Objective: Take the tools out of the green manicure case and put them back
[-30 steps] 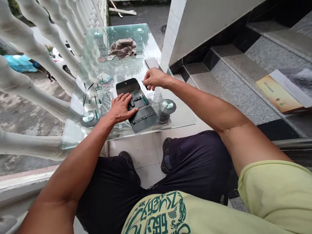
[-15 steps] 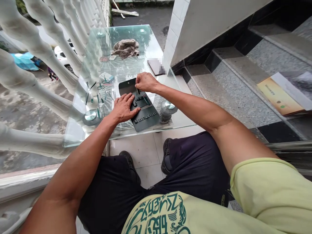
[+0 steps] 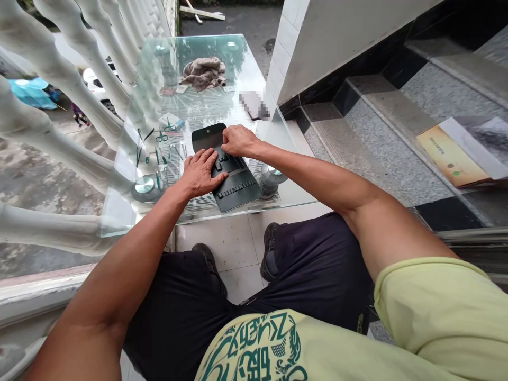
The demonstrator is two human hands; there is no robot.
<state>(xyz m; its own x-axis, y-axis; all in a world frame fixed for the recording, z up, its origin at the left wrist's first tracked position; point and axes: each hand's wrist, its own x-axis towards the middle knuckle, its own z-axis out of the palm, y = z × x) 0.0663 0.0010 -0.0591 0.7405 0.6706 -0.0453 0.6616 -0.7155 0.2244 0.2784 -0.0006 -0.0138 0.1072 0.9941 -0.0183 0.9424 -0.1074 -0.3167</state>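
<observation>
A black manicure case [image 3: 238,197] lies unfolded on the glass table, with a row of small elastic loops on its near flap and more loops in the middle. My left hand [image 3: 200,172] rests flat on its left side, fingers stretched out and holding nothing. Over the right side of the middle loops is my right hand [image 3: 240,141], its fingers pinched together against the case. Whatever they grip is hidden under the fingers. To the left, small scissors [image 3: 162,136] and several slim metal grooming tools [image 3: 157,156] are spread on the glass.
A crumpled brown towel [image 3: 204,73] lies at the far end of the glass table [image 3: 190,216]. A phone-like flat object [image 3: 254,106], partly blurred, is near the right edge. White balusters [image 3: 79,58] stand left; stone steps [image 3: 329,137] with a cardboard box [image 3: 456,153] rise right.
My right hand has moved slightly down onto the middle loops; the thin tool seen under its fingers and the nail clipper beside it are now covered. My left hand stays on the case.
</observation>
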